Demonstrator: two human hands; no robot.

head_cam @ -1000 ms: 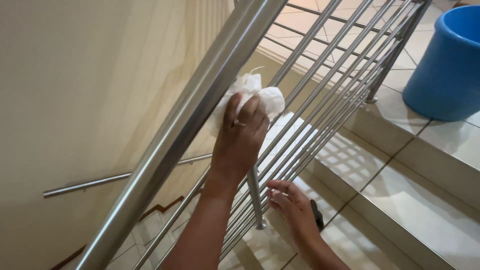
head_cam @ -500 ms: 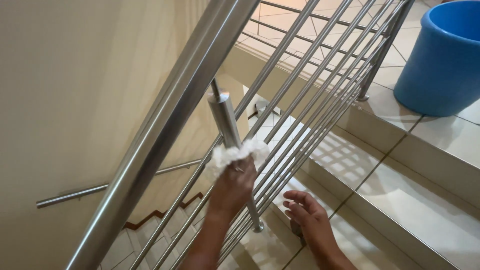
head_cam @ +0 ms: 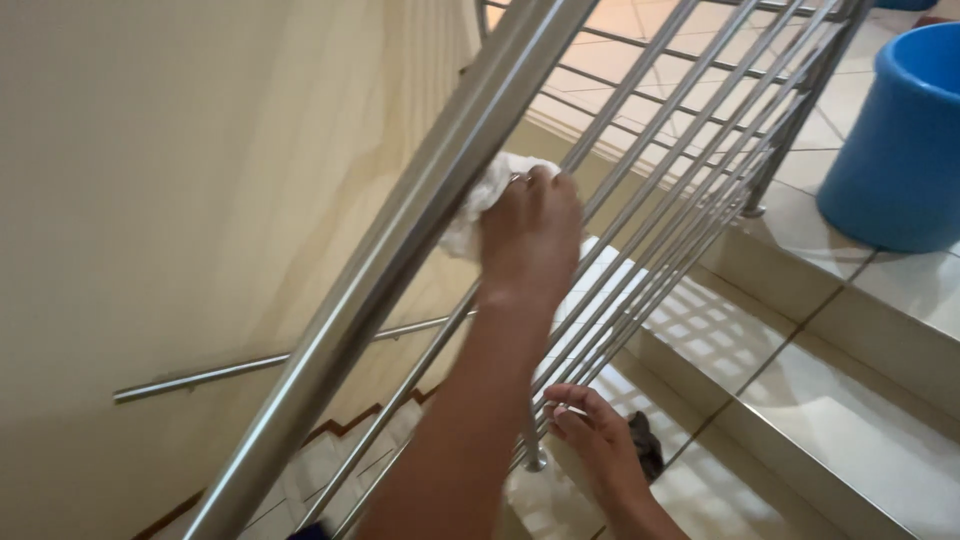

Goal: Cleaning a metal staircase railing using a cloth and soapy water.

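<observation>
Since half a second ago, left hand [head_cam: 530,240] has gone from mid-post back up to just under the handrail [head_cam: 400,250], carrying the white cloth [head_cam: 478,200] with it. Right hand [head_cam: 590,440] has barely shifted, still low by the foot of the post.

Left hand: fingers curled shut around the cloth, back of the hand toward the camera. Cloth is bunched, pressed to the top of the upright steel post [head_cam: 533,440], touching the underside of the sloping handrail. Most of the post is hidden behind the forearm; only its lower end and base show, standing on the stair edge.

Right hand: half open, fingers loosely bent, fingertips at the lowest slanted steel bars [head_cam: 660,190] near the base of the post. Cannot tell if it grips a bar or only touches. It holds nothing else that I can see. Small dark object [head_cam: 648,445] lies on the tiled step [head_cam: 850,430] just beside that hand; too unclear to identify.

Blue bucket [head_cam: 895,150] stands on the tiled landing at upper right, well apart from both hands, past the railing's end post. A second, thinner wall rail [head_cam: 270,362] runs along the beige wall at left, below.
</observation>
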